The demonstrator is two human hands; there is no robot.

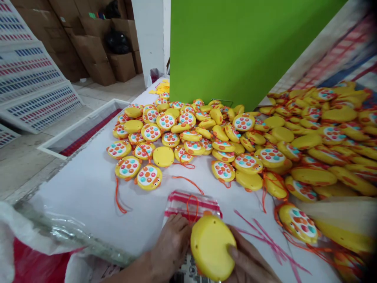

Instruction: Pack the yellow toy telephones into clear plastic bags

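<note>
My right hand (250,261) grips a yellow duck-like plastic toy (212,247), its plain back facing up and the thumb pressed on it. An orange cord loop (193,205) shows just beyond the toy. My left hand (172,243) is closed right beside the toy's left edge; its fingertips are hidden, so what they hold cannot be made out. Under both hands lies a clear bag with red stripes (176,200). Part of a printed sheet (190,271) shows beneath the toy. Pink strips (271,239) lie to the right of my right hand.
A large heap of similar toys (188,118) covers the back and right of the white table (79,188). A green panel (235,51) stands behind. White crates (38,74) and cardboard boxes (94,55) are at the left. A white sack (11,232) sits at the near-left edge.
</note>
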